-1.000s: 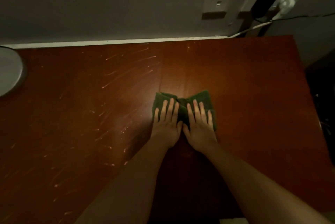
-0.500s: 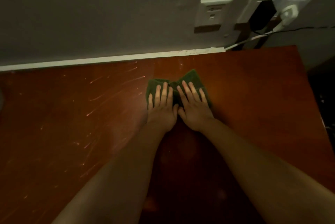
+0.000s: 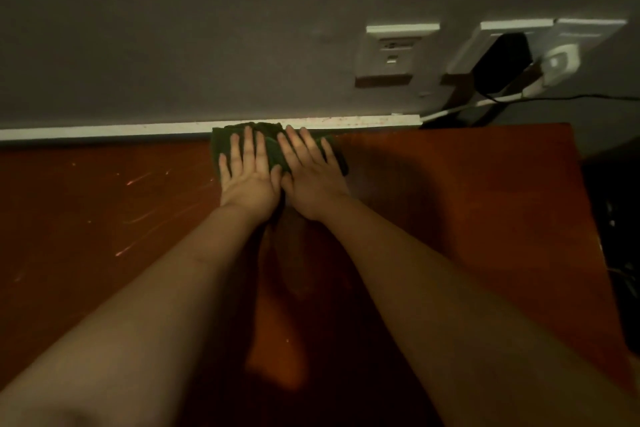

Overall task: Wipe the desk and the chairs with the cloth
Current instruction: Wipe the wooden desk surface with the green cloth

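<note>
— Which step are we on?
— Wiping the desk (image 3: 467, 191): our left hand (image 3: 247, 181) and right hand (image 3: 313, 181) press flat, fingers straight, on the cloth (image 3: 219, 146), which touches the trim (image 3: 104, 131).
— And earlier?
— The earlier view has the cloth well short of the trim. Next, we judge, we slide along the trim toward the streaks (image 3: 138, 179).

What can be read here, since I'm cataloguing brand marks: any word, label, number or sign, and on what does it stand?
No text is legible in this view.
Wall socket plate: small dark marks by its slots, too blurred to read.
White plug: no marking can be made out.
Green cloth and desk: no print visible.
</note>
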The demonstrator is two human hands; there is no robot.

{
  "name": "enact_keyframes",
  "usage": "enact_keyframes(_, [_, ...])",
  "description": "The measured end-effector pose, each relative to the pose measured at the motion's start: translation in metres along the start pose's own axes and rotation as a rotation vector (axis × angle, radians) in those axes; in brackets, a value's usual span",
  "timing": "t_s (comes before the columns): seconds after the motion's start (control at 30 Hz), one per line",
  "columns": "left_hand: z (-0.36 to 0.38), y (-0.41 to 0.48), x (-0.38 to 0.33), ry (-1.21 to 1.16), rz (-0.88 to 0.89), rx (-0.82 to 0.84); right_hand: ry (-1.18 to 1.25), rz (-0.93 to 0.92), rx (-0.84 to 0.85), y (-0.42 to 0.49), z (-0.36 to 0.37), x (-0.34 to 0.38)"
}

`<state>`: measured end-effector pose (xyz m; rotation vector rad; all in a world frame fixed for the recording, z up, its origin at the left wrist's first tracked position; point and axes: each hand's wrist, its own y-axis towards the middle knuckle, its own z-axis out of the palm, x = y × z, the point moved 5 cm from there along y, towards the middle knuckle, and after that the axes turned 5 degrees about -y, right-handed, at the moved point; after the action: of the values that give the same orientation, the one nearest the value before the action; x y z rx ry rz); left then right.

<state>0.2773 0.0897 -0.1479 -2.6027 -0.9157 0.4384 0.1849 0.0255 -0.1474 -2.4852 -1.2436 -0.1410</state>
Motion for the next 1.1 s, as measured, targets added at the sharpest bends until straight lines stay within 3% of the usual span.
enact_keyframes(0.27, [0.014, 0.01, -0.137, -0.053, 0.244, -0.015, -0.028, 0.231, -0.029, -0.048, -0.021, -0.128])
enact_keyframes(0.4, [0.031, 0.008, -0.207, -0.039, 0.372, 0.06, -0.01, 0.387, -0.079, -0.085, -0.028, -0.19])
enact_keyframes(0.57, [0.047, -0.009, -0.259, -0.014, 0.472, 0.051, 0.002, 0.548, -0.099, -0.124, -0.024, -0.232])
enact_keyframes(0.83, [0.061, -0.049, -0.229, 0.04, 0.55, 0.085, 0.005, 0.637, -0.072, -0.151, -0.012, -0.212])
enact_keyframes(1.1, [0.079, -0.124, -0.127, 0.061, 0.479, 0.121, -0.028, 0.577, 0.039, -0.195, 0.024, -0.118])
